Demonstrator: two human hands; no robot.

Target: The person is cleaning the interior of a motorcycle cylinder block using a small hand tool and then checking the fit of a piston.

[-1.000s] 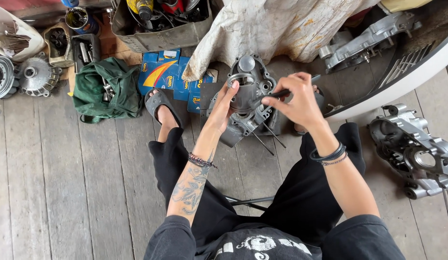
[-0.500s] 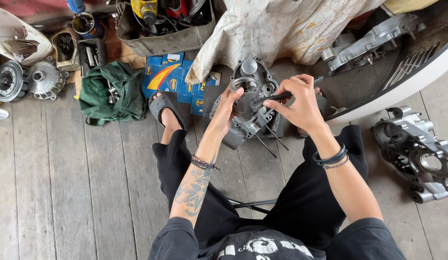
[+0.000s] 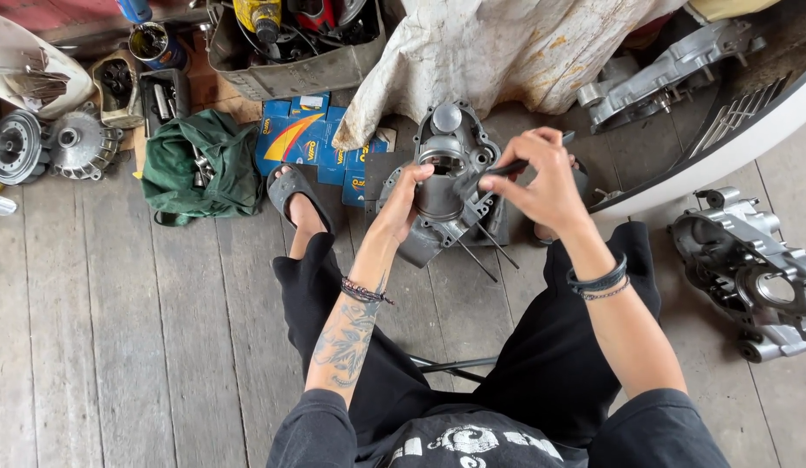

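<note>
Piston and crankcase held between the knees, tool at the cylinder mouth

The grey piston (image 3: 439, 192) sits atop the engine case (image 3: 455, 147) on the plank floor (image 3: 99, 329); the left hand (image 3: 404, 201) is wrapped round it, the right hand (image 3: 541, 178) pinching a dark tool (image 3: 498, 169). Best to steady the piston firmly and work the tool gently.

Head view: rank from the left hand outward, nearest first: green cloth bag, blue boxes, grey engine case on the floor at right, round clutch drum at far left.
From the left hand:
1. Blue boxes, just left of it, beyond the sandalled foot.
2. Green cloth bag, further left on the floorboards.
3. Grey engine case, far right on the floor.
4. Round clutch drum, at the far left edge.
</note>
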